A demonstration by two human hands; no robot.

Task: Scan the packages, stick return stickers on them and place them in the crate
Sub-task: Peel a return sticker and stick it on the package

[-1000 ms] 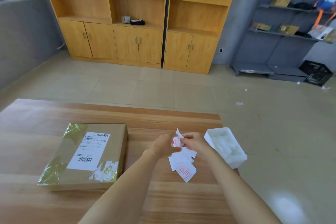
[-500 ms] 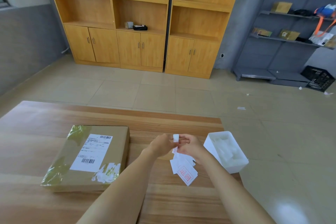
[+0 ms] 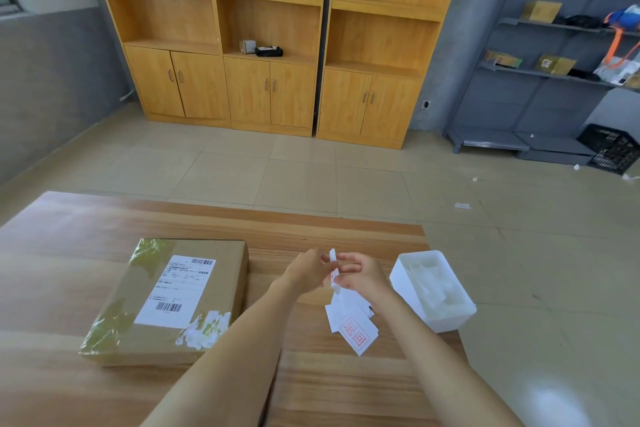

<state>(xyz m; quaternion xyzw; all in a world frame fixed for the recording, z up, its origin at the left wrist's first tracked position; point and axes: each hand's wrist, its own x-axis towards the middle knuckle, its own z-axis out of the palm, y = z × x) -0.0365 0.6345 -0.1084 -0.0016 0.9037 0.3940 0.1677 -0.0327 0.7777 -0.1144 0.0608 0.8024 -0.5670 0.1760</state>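
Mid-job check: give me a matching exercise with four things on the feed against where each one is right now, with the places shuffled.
Things:
1. cardboard package
2. white bin
3. single return sticker
4. black crate

Places:
a. on the floor beside the grey shelving
b. pinched between the left hand and right hand
c. flat on the table, left side
d. at the table's right edge

Pairs: 1-c, 2-d, 3-b, 4-a
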